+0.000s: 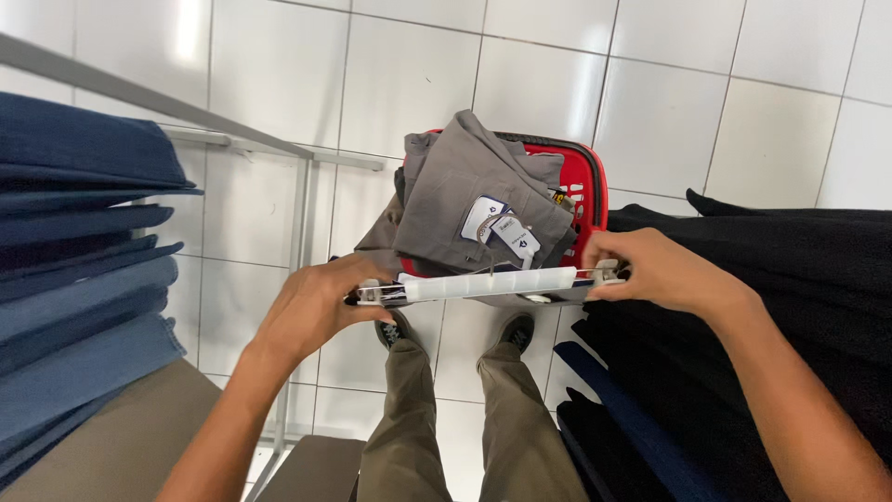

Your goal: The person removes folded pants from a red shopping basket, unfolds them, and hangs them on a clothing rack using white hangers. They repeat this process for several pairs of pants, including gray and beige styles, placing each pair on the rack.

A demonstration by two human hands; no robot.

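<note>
Grey trousers (483,200) hide most of the red basket (587,186) (tags unreadable).

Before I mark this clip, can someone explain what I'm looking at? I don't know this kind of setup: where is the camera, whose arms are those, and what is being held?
There is no machine here. The one picture comes from a camera worn on a person's head, looking straight down, so the bare arms are the wearer's own. You see their olive trousers and dark shoes on a white tiled floor. The left hand and right hand each grip one end of a white clip hanger, held level. Beyond it a red shopping basket sits on the floor, with folded grey trousers bearing paper tags. Blue denim garments hang at the left, black garments at the right.
</note>
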